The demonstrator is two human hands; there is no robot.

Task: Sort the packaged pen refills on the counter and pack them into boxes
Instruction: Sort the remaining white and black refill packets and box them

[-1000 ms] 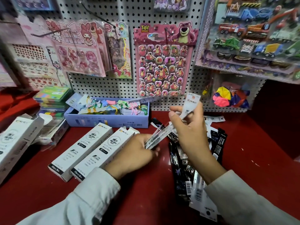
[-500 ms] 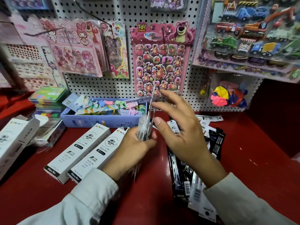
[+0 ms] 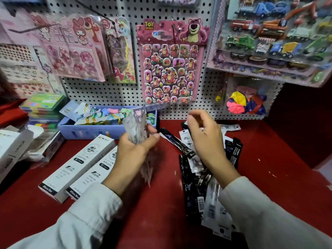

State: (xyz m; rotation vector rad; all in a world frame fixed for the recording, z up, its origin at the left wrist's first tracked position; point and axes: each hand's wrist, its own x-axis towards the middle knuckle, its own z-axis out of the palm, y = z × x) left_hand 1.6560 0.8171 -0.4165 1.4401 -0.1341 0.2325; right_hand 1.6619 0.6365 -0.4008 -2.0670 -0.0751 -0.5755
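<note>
Head view: left hand (image 3: pixel 133 150) grips upright bundle of clear refill packets (image 3: pixel 136 126) above counter (image 3: pixel 161 203). Right hand (image 3: pixel 203 139) empty, fingers loosely curled, over black packet pile (image 3: pixel 194 184). Sorting step; next likely pick matching packet, then fill white boxes (image 3: pixel 79 168).

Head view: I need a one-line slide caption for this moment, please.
Left hand grips a bundle of clear refill packs; right hand hovers over the pile of packs.

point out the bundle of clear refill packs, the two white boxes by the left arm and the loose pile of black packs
bundle of clear refill packs (image 3: pixel 135 126): head view, upper part above the left hand's fingers
white boxes (image 3: pixel 79 164): head view, top face of the left box
pile of black packs (image 3: pixel 192 186): head view, middle of a black pack
</note>
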